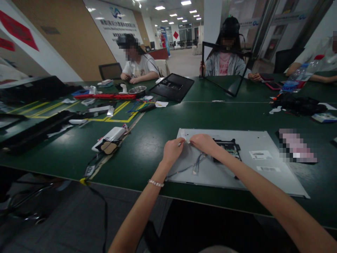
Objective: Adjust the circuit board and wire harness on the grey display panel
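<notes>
Left hand (172, 151) and right hand (202, 143) pinch something indistinct at the far-left corner of the panel (249, 138); long axis extends rightward.

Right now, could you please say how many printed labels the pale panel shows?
2: on the panel, a larger label at right, a smaller label just below; others may be hidden.

- Left forearm (142, 211): bare, slim, narrowing to wrist.
- Left wrist (159, 173): single-strand bracelet of small, round, pale, pearl-like beads (156, 183), close-fitting.
- Right forearm (263, 186): bare out to picture's edge.
- Bottom edge: smooth, rounded grey patch (218, 249), possibly clothing; too little shows to tell.
</notes>
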{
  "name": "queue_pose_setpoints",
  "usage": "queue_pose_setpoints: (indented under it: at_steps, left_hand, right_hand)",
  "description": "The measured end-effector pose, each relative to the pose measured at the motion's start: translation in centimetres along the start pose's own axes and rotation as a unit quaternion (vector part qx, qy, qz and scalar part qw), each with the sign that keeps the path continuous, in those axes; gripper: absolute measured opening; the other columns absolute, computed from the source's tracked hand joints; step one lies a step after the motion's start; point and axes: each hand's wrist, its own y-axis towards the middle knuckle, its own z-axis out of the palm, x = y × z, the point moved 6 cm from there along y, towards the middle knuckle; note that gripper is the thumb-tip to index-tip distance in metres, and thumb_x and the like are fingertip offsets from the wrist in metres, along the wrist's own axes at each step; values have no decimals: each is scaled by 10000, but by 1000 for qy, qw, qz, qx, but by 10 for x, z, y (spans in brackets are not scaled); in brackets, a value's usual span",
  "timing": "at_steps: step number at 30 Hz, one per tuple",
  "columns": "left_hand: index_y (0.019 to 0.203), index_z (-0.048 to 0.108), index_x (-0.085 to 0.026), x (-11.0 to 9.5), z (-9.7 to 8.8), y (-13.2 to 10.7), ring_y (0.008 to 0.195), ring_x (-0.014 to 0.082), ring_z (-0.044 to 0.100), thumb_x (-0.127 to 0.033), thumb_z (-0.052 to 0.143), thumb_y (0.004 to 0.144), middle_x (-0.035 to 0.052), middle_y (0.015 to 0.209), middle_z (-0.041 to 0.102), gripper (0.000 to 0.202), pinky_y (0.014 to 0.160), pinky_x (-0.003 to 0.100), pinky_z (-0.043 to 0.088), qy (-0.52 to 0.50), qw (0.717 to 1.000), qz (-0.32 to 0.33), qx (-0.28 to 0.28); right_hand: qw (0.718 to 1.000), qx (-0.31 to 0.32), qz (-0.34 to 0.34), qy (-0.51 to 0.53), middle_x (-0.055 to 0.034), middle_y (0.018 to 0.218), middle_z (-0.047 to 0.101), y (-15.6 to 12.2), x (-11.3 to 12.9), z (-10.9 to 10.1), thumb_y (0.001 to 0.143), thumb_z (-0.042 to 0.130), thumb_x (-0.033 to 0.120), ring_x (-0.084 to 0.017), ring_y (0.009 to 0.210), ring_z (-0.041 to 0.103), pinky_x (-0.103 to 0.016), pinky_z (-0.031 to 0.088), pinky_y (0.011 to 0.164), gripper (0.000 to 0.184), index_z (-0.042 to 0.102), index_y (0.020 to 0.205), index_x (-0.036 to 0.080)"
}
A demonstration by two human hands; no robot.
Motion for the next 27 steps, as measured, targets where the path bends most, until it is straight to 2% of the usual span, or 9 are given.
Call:
queue_pose_setpoints:
  at_steps: [4,10,14,17,20,23,25,27]
  left_hand:
    - [1052,728,-256,-4,3,0,930,208,709,-225,513,919,31,1037,761,254,823,287,485,3,1000,24,14]
    - [1023,716,-234,-10,0,-1,878,219,712,-333,479,958,54,984,763,265,787,300,484,13,998,66,5]
    - [1048,701,-213,-17,-4,-1,934,226,704,-309,446,971,66,1040,751,283,849,323,494,-11,998,69,-7]
    - [1135,666,-192,-43,-6,-1,1055,225,671,-295,436,973,76,1144,718,299,954,355,479,-59,991,120,9]
    - [1298,564,-194,-86,-2,-2,1237,216,566,-308,465,961,79,1324,621,370,1073,380,415,-91,968,225,72]
    - [1446,403,-183,-124,12,-1,1391,241,406,-383,567,905,116,1510,432,600,1154,399,324,-89,936,304,153]
    - [1502,303,-153,-136,26,3,1442,299,315,-463,655,829,166,1567,317,820,1175,437,282,-78,925,314,200]
    - [1530,229,-129,-140,40,6,1460,360,251,-517,718,750,210,1589,237,998,1176,484,264,-70,919,307,237]
  right_hand:
    - [999,-26,29,-12,-90,1031,726,-20,-20,-14,981,439,192,-213,972,660,-284,449,798,246,674,1055,189]
    - [987,-89,126,-35,-112,1080,724,-85,-92,-31,963,463,197,-240,998,663,-321,468,817,248,679,1084,180]
    - [973,-128,187,-43,-103,1057,733,-123,-128,-32,955,465,210,-255,955,678,-348,485,793,256,690,1072,176]
    - [968,-142,202,-40,-90,1058,738,-135,-137,-29,948,476,218,-252,949,681,-350,489,800,247,698,1053,190]
    - [969,-144,200,-32,-99,1082,735,-135,-136,-23,945,478,216,-254,968,679,-353,492,819,248,703,1045,184]
    - [973,-137,183,-21,-102,1081,737,-128,-131,-18,943,484,210,-250,976,678,-349,493,839,245,706,1042,180]
    - [977,-130,168,-15,-98,1068,740,-124,-127,-15,944,486,203,-241,970,678,-342,491,851,240,707,1033,182]
    - [981,-123,153,-10,-98,1054,741,-122,-123,-13,944,486,196,-233,958,678,-338,489,860,235,709,1016,179]
